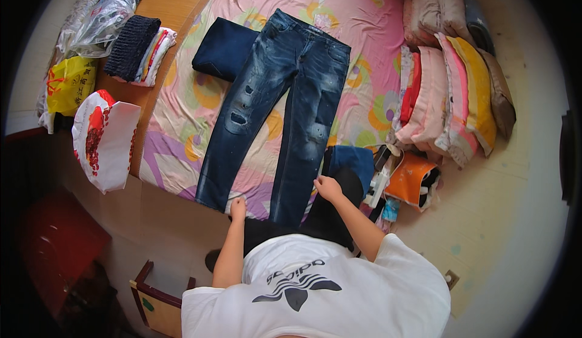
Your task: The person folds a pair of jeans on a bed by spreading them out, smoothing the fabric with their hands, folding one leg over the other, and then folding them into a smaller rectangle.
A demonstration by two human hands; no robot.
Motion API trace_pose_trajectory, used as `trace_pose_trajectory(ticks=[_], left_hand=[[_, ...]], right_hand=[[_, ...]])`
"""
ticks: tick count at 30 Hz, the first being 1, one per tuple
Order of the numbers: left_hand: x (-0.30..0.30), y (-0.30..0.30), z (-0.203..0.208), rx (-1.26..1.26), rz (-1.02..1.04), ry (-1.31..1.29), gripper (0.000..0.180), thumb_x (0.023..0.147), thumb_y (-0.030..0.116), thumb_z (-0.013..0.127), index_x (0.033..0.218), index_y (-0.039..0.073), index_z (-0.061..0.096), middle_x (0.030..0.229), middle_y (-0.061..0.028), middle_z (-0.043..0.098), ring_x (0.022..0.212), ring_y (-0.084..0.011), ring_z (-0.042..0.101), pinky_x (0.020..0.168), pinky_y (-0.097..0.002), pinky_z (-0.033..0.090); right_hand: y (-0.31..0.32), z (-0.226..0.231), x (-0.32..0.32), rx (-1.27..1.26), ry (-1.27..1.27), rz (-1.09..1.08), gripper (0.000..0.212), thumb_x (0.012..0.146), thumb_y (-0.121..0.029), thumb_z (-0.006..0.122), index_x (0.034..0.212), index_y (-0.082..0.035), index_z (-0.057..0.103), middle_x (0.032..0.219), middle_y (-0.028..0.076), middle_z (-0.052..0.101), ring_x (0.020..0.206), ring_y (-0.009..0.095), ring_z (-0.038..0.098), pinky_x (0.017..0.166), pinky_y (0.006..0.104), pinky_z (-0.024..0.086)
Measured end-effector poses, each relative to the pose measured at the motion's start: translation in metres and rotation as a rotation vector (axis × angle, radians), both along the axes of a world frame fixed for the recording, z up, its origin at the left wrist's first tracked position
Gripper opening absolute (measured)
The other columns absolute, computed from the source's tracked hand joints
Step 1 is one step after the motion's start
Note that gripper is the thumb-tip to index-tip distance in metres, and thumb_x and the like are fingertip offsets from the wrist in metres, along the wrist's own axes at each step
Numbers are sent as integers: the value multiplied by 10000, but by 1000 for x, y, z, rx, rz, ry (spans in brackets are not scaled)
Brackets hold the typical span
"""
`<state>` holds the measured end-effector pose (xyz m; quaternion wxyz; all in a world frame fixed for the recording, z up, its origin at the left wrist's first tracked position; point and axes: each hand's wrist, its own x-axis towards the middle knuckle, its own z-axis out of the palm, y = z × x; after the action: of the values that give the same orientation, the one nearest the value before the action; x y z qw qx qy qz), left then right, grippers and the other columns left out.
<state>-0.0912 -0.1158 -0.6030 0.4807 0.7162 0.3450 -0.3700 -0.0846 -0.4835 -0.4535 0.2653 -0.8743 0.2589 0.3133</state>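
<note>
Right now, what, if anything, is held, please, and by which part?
It's unclear: the left hand curls by one hem of the ripped dark-blue denim jeans, the right hand near the other leg.

Print check: shirt and yellow bag legible, rest too small

White T-shirt: one line of dark lowercase Latin lettering, upside down in the head view, with a dark striped emblem just below it in frame. Yellow bag: dark characters ran down its right side, red marks near its left. Jeans: small pale label sat inside the waistband, unreadable. Clear plastic bag: carried reddish print near its upper right end, also unreadable.
</note>
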Motion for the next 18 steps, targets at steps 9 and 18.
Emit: trace_pose_trajectory(ticks=[9,18], left_hand=[[131,-146,-101,1455,658,445,677,856,495,446,1253,-52,479,1273,-229,487,1201,-427,446,984,-594,352],[137,-183,-124,1389,590,422,674,860,490,441,1266,-47,470,1292,-226,470,1213,-419,435,989,-587,347]], right_hand=[[-98,-135,192,214,-519,-244,177,879,-192,569,930,-27,610,864,158,629,846,321,620,743,415,477],[-178,-147,245,21,-738,99,297,824,-138,631,1110,-66,590,1133,126,589,1082,310,553,918,394,443]])
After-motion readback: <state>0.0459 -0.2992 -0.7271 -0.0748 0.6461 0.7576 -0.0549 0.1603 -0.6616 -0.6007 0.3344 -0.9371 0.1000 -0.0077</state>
